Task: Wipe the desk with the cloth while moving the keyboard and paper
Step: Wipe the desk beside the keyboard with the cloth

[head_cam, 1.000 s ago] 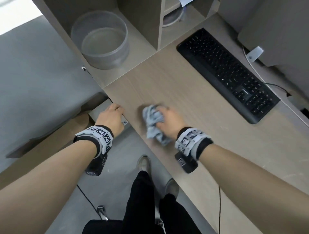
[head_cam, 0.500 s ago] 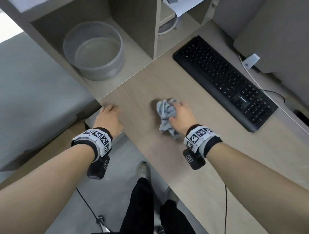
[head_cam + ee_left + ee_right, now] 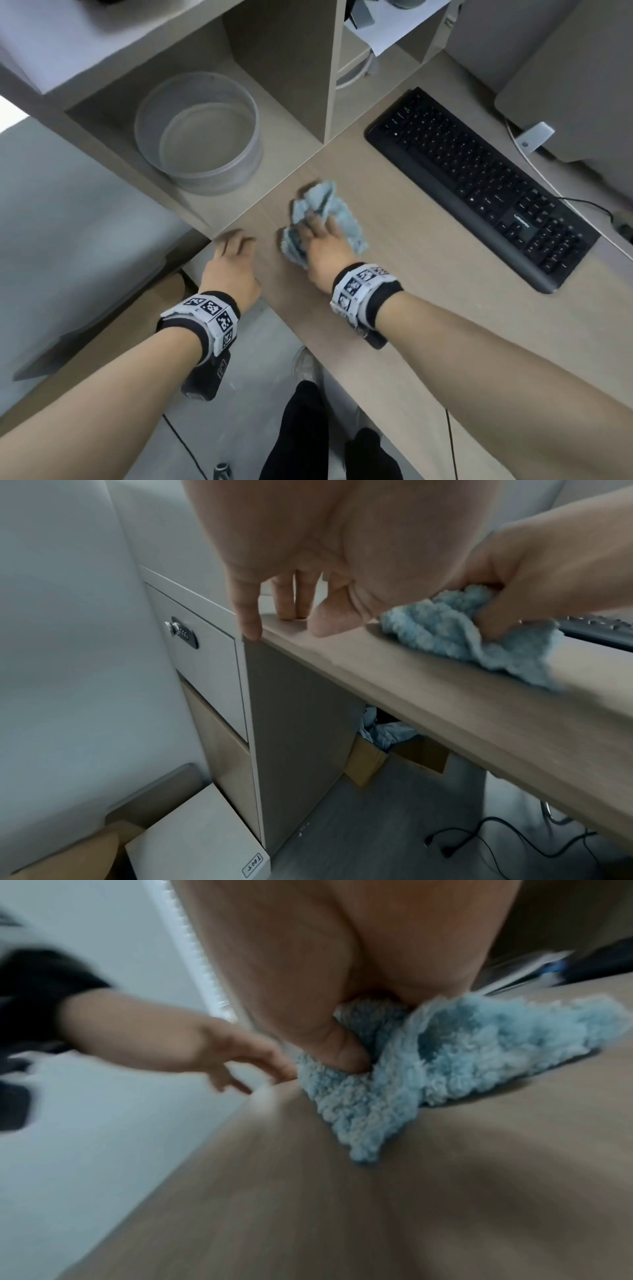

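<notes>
A crumpled light-blue cloth (image 3: 329, 209) (image 3: 448, 634) (image 3: 445, 1066) lies on the wooden desk (image 3: 428, 274) near its left front corner. My right hand (image 3: 320, 240) (image 3: 329, 1031) presses down on the cloth, thumb and fingers dug into its folds. My left hand (image 3: 233, 250) (image 3: 287, 610) rests with straight fingers on the desk's left corner, holding nothing. The black keyboard (image 3: 479, 185) sits diagonally at the back right, apart from both hands. A white sheet of paper (image 3: 387, 27) lies in a shelf compartment at the top.
A round mesh bin (image 3: 202, 137) stands in the open shelf at the left. A monitor base and white cable (image 3: 548, 144) lie behind the keyboard. A locked drawer unit (image 3: 205, 653) stands under the desk's left end, cardboard boxes (image 3: 383, 758) beneath.
My right hand has pushed the cloth away from the front edge, further onto the desk toward the shelf. The left hand stayed at the desk corner.
</notes>
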Motion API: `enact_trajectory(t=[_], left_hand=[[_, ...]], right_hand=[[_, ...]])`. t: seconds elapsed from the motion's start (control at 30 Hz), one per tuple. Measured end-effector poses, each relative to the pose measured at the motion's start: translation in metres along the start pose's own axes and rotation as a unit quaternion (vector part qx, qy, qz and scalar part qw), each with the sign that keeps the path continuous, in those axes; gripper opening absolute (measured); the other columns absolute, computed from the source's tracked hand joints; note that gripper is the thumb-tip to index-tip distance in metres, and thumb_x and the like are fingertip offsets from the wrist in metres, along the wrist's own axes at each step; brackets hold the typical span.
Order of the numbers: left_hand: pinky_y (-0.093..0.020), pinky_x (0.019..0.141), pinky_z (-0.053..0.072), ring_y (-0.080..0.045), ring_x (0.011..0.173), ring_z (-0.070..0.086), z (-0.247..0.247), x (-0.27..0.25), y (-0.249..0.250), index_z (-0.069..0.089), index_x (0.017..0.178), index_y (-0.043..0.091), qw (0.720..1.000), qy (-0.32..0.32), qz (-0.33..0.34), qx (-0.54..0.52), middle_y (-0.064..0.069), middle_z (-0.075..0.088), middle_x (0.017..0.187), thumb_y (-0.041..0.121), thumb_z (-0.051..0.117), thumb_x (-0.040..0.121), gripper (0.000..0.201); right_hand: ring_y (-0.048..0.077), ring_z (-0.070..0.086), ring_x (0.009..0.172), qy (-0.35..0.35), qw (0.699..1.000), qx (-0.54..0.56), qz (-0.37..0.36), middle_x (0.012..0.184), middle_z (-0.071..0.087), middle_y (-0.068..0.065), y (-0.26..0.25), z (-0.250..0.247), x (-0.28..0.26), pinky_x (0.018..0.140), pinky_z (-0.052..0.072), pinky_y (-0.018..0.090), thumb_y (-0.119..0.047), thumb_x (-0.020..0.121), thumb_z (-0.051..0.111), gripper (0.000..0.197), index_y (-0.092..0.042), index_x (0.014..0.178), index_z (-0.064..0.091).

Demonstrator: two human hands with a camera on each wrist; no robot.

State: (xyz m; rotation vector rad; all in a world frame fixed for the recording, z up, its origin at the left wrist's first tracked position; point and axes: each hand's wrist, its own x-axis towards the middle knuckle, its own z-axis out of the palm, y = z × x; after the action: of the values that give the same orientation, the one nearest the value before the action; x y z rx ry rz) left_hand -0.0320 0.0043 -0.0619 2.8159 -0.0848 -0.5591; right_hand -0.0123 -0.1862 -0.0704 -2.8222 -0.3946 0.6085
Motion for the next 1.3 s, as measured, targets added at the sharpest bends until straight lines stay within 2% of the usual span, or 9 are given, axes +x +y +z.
enact_trajectory(t=[0.2,0.37,0.53,0.73,0.9,1.0,1.1,1.2,1.3], left_hand=[[-0.045,0.116,0.026,-0.025,0.145,0.017,-0.001,-0.013,0.008,0.029,0.147,0.016,0.999,-0.028,-0.023,-0.001,-0.004,0.018,0.158,0.024,0.059,0.080,0.074],[-0.045,0.117,0.025,-0.031,0.145,0.017,0.016,-0.054,0.034,0.029,0.147,0.007,1.000,-0.013,-0.005,-0.025,-0.012,0.020,0.157,0.009,0.054,0.077,0.074],[-0.042,0.113,0.030,-0.034,0.136,0.027,0.040,-0.100,0.064,0.044,0.137,0.002,0.999,-0.002,0.030,-0.011,-0.016,0.037,0.145,0.001,0.054,0.074,0.063],[-0.039,0.104,0.039,-0.031,0.126,0.041,0.065,-0.134,0.087,0.051,0.131,0.008,0.998,-0.038,0.050,0.005,-0.007,0.042,0.142,0.001,0.050,0.080,0.052],[-0.036,0.102,0.042,-0.030,0.125,0.049,0.061,-0.135,0.091,0.051,0.132,0.012,0.996,-0.061,0.045,0.042,-0.001,0.036,0.148,0.003,0.052,0.080,0.053],[-0.036,0.105,0.040,-0.028,0.132,0.044,0.061,-0.137,0.089,0.045,0.139,0.013,0.992,-0.095,0.049,0.062,-0.001,0.028,0.155,0.003,0.051,0.079,0.062],[-0.036,0.109,0.037,-0.028,0.138,0.037,0.061,-0.140,0.091,0.039,0.144,0.013,0.989,-0.117,0.049,0.073,-0.001,0.020,0.159,0.003,0.051,0.079,0.067],[-0.035,0.109,0.037,-0.028,0.138,0.038,0.058,-0.140,0.091,0.038,0.145,0.015,0.989,-0.119,0.050,0.069,0.000,0.019,0.160,0.003,0.050,0.080,0.067],[-0.035,0.109,0.037,-0.028,0.138,0.037,0.060,-0.142,0.092,0.038,0.145,0.016,0.991,-0.115,0.042,0.059,0.001,0.018,0.160,0.003,0.049,0.080,0.067]], right_hand=[[0.040,0.035,0.132,0.000,0.996,0.020,-0.087,0.151,0.039,0.011,0.000,0.018,-0.062,0.106,0.039,0.051,-0.014,0.084,0.066,0.060,-0.012,0.142,0.049],[0.031,0.036,0.134,0.060,0.977,0.181,0.093,0.149,0.039,0.006,0.066,0.006,-0.122,0.114,0.033,0.043,0.002,0.084,0.051,0.060,-0.015,0.141,0.050],[0.033,0.046,0.124,0.121,0.961,0.136,0.207,0.143,0.043,0.010,0.160,-0.012,-0.189,0.109,0.040,0.042,-0.003,0.086,0.053,0.053,-0.014,0.139,0.051],[0.040,0.053,0.115,0.017,0.946,0.054,0.320,0.142,0.032,0.020,0.200,-0.002,-0.229,0.097,0.046,0.043,-0.004,0.089,0.048,0.053,-0.012,0.141,0.045],[0.038,0.051,0.124,-0.065,0.982,0.037,0.173,0.149,0.033,0.022,0.098,0.033,-0.221,0.101,0.046,0.044,-0.004,0.091,0.050,0.071,-0.009,0.153,0.016],[0.028,0.060,0.103,-0.100,0.991,0.089,0.019,0.136,0.045,0.008,0.036,0.070,-0.235,0.090,0.053,0.040,-0.009,0.090,0.054,0.061,-0.016,0.146,0.032],[0.027,0.060,0.102,-0.063,0.985,0.159,0.005,0.127,0.047,0.003,0.045,0.076,-0.241,0.090,0.051,0.042,-0.020,0.089,0.046,0.040,-0.026,0.129,0.049],[0.032,0.059,0.111,0.032,0.982,0.131,0.134,0.128,0.053,0.011,0.112,0.047,-0.238,0.097,0.047,0.042,-0.017,0.091,0.041,0.043,-0.018,0.133,0.051],[0.037,0.060,0.095,0.081,0.942,0.123,0.302,0.126,0.045,0.016,0.173,0.022,-0.252,0.083,0.049,0.039,-0.007,0.090,0.051,0.038,-0.015,0.128,0.050]])
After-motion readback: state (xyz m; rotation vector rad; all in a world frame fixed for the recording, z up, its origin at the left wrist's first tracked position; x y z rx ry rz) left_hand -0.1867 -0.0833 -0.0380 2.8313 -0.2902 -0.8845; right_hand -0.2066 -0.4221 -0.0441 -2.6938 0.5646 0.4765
